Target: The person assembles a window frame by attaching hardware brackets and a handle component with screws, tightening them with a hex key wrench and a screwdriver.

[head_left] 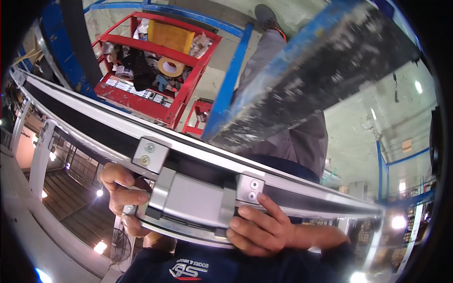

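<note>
I note the silver block (194,194) lying lengthwise along the white frame (207,150), between 2 hands: left hand (121,195) pinching one end, right hand (264,228) curled against the other, grip unconfirmed.

A silver rectangular metal block (193,195) sits on a long white-and-black rail (203,170), between the left hand (119,199) and right hand (264,228). Far left, a round tan tape roll (180,69) lies in a red metal cart (130,101), left of a straight blue bar (236,70).
</note>
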Available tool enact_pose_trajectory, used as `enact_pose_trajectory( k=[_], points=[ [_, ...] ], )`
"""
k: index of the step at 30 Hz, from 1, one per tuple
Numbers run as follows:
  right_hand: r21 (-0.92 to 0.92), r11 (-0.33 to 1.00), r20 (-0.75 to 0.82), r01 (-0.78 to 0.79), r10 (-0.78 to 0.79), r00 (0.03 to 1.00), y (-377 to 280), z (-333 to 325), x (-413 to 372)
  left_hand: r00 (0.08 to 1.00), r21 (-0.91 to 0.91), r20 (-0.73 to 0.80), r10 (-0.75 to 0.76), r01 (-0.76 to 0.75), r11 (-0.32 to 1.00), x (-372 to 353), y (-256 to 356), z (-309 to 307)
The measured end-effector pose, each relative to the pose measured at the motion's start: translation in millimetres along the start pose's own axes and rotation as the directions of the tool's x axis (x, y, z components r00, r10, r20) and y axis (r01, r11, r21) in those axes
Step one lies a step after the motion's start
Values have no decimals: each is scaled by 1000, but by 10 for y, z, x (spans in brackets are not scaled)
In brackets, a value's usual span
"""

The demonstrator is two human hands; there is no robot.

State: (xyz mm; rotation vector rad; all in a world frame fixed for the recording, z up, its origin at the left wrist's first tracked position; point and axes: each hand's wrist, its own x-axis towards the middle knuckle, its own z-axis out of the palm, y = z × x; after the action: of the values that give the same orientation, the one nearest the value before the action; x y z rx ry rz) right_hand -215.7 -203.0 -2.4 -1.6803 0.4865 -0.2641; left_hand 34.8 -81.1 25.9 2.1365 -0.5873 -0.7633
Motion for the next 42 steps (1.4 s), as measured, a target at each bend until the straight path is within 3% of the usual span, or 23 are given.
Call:
enact_pose_trajectory(
  k=[3,5,12,15,21,24,27,31,40,42],
  points=[
    [1,999,-6,47,-47,999,26,26,5,999,20,34,-28,27,999,-18,52,-90],
    [-15,998,33,58,-58,998,60,-21,38,988,137,-38,-153,157,978,62,253,89],
    [63,996,127,59,-67,990,128,-120,151,973,203,-22,-231,231,952,99,332,66],
    [78,995,127,54,-64,990,172,-112,175,973,245,-26,-231,230,942,161,361,128],
    [119,986,107,118,-131,986,178,-85,151,999,40,42,-2,0,999,58,83,18],
    [112,987,102,117,-128,986,153,-83,161,997,10,70,42,-43,999,68,76,-19],
    [134,985,159,105,-126,979,166,-121,166,1000,19,30,1,-2,1000,68,107,27],
    [129,986,172,105,-127,977,183,-118,175,988,191,30,-152,144,971,152,303,22],
    [161,986,129,40,-61,990,176,-87,137,972,239,32,-233,219,946,216,376,51],
    [165,984,133,63,-86,987,190,-84,140,986,171,67,-154,141,975,182,272,2]
  ],
)
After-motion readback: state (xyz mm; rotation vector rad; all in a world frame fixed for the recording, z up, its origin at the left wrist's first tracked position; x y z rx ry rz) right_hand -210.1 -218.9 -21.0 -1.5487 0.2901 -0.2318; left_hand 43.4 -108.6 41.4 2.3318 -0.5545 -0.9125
